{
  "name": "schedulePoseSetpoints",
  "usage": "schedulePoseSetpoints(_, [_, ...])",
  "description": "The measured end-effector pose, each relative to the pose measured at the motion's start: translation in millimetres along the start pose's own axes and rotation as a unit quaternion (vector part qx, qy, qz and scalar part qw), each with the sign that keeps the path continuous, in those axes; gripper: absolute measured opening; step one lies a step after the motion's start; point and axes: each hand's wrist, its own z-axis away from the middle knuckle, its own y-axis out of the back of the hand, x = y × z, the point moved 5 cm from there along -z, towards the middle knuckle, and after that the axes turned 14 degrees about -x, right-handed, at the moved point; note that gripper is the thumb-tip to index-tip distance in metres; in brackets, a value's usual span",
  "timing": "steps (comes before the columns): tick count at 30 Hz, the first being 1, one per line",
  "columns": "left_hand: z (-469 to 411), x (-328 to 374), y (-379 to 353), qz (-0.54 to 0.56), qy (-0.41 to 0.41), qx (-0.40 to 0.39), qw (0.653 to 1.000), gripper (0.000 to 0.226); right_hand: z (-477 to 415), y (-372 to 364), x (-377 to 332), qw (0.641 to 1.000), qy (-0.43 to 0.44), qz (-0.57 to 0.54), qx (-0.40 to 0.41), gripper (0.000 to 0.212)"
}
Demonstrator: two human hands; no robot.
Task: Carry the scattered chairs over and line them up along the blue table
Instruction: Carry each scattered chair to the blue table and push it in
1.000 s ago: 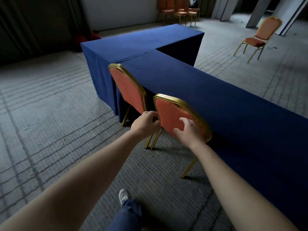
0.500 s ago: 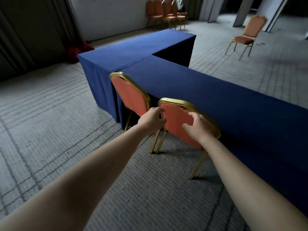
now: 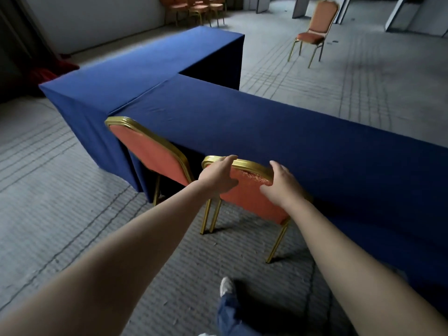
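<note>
The chair I am setting sits at the center of my view, its back to me, seat tucked toward the blue desk. My left hand lies over the top left corner of the gold frame, fingers curled over the rail; my right hand rests on the top right, fingers over the rim and palm against the orange back. Both hands look loose on the frame rather than clamped, and I cannot tell how firm the hold is.

A second ago my left hand was a fist lower on the side post; it has now slid up to the top rail, and the right has climbed too. The chair's legs stand on the floor, so I judge the carry done and only a final nudge left.

At 10 o'clock, just beside it, a second chair already stands against the desk, the two backs roughly in a row.

At 1 o'clock, well apart across the floor, a lone chair stands unplaced. At 12 o'clock, by the far wall, a cluster of chairs waits.

No containers are in view.
</note>
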Motion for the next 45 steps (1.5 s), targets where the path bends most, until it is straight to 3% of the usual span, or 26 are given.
schedulePoseSetpoints(3, [-43,-5,1,-0.044,0.005,-0.029,0.999,0.081,-38,-2,11,0.998,-0.026,0.031,-0.049,0.072])
schedulePoseSetpoints(8, [-91,-13,-10,-0.115,0.018,-0.087,0.989,0.069,-80,-4,25,0.994,-0.026,0.061,-0.085,0.031])
schedulePoseSetpoints(17, [-110,-15,-2,-0.171,0.004,-0.006,0.985,0.038,-102,-1,21,0.98,-0.038,0.18,-0.076,0.009])
schedulePoseSetpoints(27, [-91,-8,-3,-0.206,-0.001,-0.032,0.978,0.035,-84,-5,19,0.972,-0.038,0.211,-0.094,0.01])
schedulePoseSetpoints(34, [-68,-19,9,-0.128,0.013,-0.043,0.991,0.041,-66,5,-2,0.981,-0.022,0.162,-0.105,0.025])
schedulePoseSetpoints(39, [-27,-43,15,-0.053,0.047,-0.018,0.997,0.048,-51,-7,-43,0.993,0.056,0.087,-0.055,0.037])
schedulePoseSetpoints(42, [5,-72,11,-0.004,0.074,-0.027,0.997,0.038,-39,-26,-80,0.988,0.137,0.074,0.001,0.041])
schedulePoseSetpoints(45, [51,-110,13,0.036,0.116,-0.037,0.992,0.037,-29,-56,-121,0.98,0.187,0.066,-0.017,0.045])
